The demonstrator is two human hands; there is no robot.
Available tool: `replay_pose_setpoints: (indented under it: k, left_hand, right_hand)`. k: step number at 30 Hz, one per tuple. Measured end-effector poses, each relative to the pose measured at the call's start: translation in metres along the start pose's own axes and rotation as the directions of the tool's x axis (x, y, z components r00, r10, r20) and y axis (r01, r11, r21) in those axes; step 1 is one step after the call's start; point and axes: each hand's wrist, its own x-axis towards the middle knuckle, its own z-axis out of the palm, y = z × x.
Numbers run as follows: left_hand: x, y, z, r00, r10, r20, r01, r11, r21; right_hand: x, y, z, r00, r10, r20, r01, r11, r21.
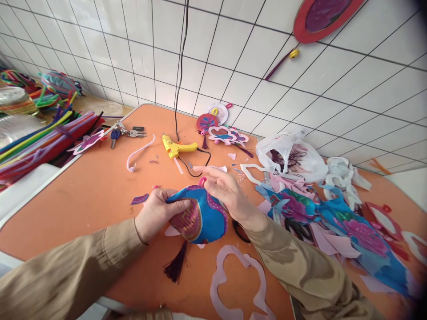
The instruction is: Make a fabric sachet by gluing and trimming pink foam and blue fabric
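Observation:
My left hand (159, 210) grips a blue fabric ornament (211, 220) by its left side, thumb on top. The ornament has a gold and dark red pattern, a purple dotted border and a pink loop (202, 181) at its top. A dark purple tassel (175, 262) hangs beneath it over the orange table. Above its upper right edge is my right hand (224, 190), with its fingers stretched out and nothing visible in them. Whether its palm touches the ornament I cannot tell. Beyond the hands lies a yellow glue gun (180, 147) with a glue stick in its back.
Blue flowered fabric scraps (363, 235) and a white plastic bag (293, 155) lie at the right. A pink paper outline (220, 284) is near the front. Keys (133, 133), finished ornaments (207, 122) and a black cord (181, 66) are farther back. Pipe cleaners (50, 142) fill the left.

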Motion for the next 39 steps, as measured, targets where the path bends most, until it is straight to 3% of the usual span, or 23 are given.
replay_pose_setpoints:
  k: [6, 10, 15, 21, 26, 30, 32, 35, 37, 39]
  left_hand:
    - [-0.002, 0.003, -0.001, 1.0, -0.002, -0.015, 0.002, 1.0, 0.007]
    - [0.001, 0.004, -0.004, 1.0, -0.007, 0.023, 0.01, 0.992, -0.127]
    - [0.007, 0.0, -0.005, 0.998, 0.052, 0.047, -0.038, 0.965, -0.258]
    - [0.005, 0.0, -0.004, 0.981, 0.192, 0.039, -0.184, 0.971, -0.151]
    - [0.0, 0.005, -0.003, 0.96, 0.274, 0.053, -0.271, 0.961, -0.057]
    - [-0.001, 0.007, -0.003, 0.943, 0.321, 0.086, -0.326, 0.944, 0.055]
    - [-0.002, 0.008, -0.004, 0.936, 0.338, 0.104, -0.348, 0.93, 0.114]
    - [-0.004, 0.007, -0.003, 0.928, 0.352, 0.124, -0.37, 0.911, 0.182]
    - [-0.005, 0.007, -0.003, 0.921, 0.365, 0.134, -0.387, 0.892, 0.235]
    - [-0.006, 0.006, -0.002, 0.911, 0.386, 0.147, -0.413, 0.859, 0.303]
  right_hand:
    - [0.005, 0.008, 0.005, 0.998, 0.008, -0.062, -0.01, 0.999, -0.039]
    - [0.006, 0.01, 0.004, 0.987, 0.009, -0.159, -0.001, 0.999, 0.045]
    - [-0.001, 0.005, 0.0, 0.957, -0.051, -0.284, 0.06, 0.998, 0.024]
    - [-0.015, 0.009, 0.001, 0.948, -0.058, -0.312, 0.06, 0.998, -0.001]
    - [-0.027, 0.012, 0.002, 0.948, -0.056, -0.312, 0.065, 0.998, 0.018]
    - [-0.034, 0.004, -0.002, 0.95, -0.161, -0.268, 0.139, 0.985, -0.1]
    - [-0.036, -0.001, -0.002, 0.94, -0.262, -0.217, 0.201, 0.943, -0.266]
    - [-0.038, -0.008, 0.001, 0.901, -0.422, -0.103, 0.319, 0.803, -0.503]
    - [-0.038, -0.01, 0.004, 0.88, -0.473, -0.049, 0.366, 0.738, -0.567]
    - [-0.038, -0.009, 0.007, 0.88, -0.473, -0.033, 0.373, 0.733, -0.569]
